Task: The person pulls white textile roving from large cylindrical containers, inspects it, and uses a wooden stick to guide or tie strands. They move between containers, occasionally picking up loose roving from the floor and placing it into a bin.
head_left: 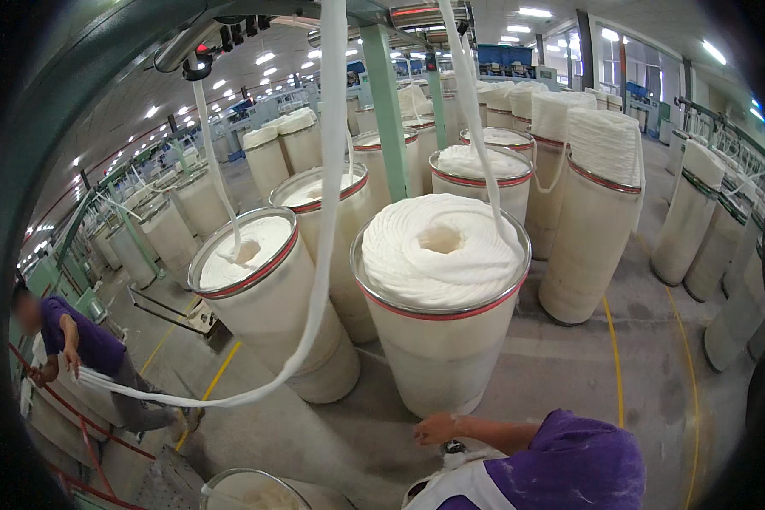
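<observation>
My right arm, in a purple sleeve with a white apron beside it, comes in from the lower right. My right hand (pixel 438 428) is just in front of the base of a tall cream can (pixel 444 361); its fingers look curled in, and what they hold, if anything, is hidden. Coiled white sliver (pixel 391 251) fills that can, rising in a ring around a centre hole. My left hand is out of view. A thick loose sliver strand (pixel 317 297) hangs from above, then sweeps left toward a co-worker's hand (pixel 70 360); whether that hand holds it, I cannot tell.
A co-worker (pixel 85 340) in purple stands at left by red rails (pixel 93 422). Another can (pixel 272 314) of sliver stands close on the left, and one rim (pixel 251 473) shows at the bottom. Green posts (pixel 386 110) rise behind. Yellow lines (pixel 614 365) mark the floor.
</observation>
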